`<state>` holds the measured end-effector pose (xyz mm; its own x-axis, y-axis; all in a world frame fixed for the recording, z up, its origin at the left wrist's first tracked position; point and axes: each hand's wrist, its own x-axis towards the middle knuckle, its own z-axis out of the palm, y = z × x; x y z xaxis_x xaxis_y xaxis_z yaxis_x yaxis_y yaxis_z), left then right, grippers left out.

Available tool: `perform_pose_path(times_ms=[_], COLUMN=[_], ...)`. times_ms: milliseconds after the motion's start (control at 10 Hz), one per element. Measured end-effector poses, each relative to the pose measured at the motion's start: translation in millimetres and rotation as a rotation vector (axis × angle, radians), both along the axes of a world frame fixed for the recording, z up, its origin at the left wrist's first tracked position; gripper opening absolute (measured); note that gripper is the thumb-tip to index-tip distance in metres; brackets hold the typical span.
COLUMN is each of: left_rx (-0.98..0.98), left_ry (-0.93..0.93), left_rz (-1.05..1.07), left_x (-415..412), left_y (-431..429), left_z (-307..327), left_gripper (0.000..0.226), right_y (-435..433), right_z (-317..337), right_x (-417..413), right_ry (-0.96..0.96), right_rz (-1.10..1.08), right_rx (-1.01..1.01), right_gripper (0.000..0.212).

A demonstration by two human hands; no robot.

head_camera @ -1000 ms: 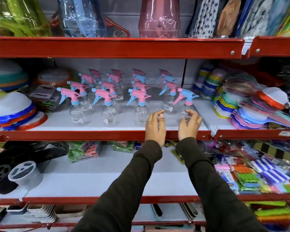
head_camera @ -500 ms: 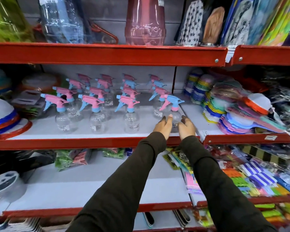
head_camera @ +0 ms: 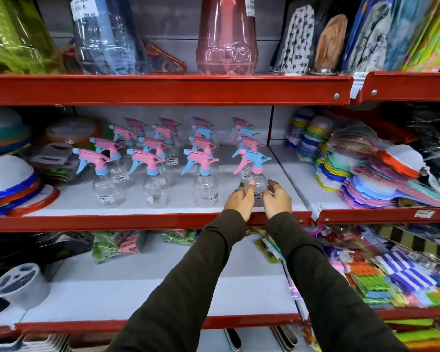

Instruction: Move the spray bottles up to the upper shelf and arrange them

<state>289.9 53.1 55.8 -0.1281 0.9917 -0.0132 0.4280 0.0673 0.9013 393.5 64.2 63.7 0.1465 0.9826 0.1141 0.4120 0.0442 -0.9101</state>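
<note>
Item: clear plastic spray bottle with blue head and pink trigger (head_camera: 256, 179), upright, front of the rightmost row, directly ahead of and between my hands. My left hand (head_camera: 240, 200) and right hand (head_camera: 277, 199) cup its sides, fingers half-curled and touching, neither nearer; whether they grip firmly I cannot tell. Against a second ago, my hands have closed together around it.

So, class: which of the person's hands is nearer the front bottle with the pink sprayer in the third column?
Left. The left hand is just right of that bottle; the right hand is farther right.
</note>
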Motion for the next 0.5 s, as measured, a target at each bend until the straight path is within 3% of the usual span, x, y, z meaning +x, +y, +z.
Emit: perform_pose_path(times_ms=[400,500], left_rx=[-0.033,0.070], left_ry=[-0.004,0.009], left_rz=[-0.032,0.025], left_x=[-0.6,-4.4], left_y=[-1.4,-7.7], left_z=[4.6,-3.3], left_gripper=[0.073,0.072], right_y=[-10.0,-17.8], right_z=[-0.2,6.0], right_x=[-1.8,16.7], right_ry=[0.056,0.140], right_rz=[0.029,-0.011], right_rx=[0.012,0.198], right_gripper=[0.052,0.056])
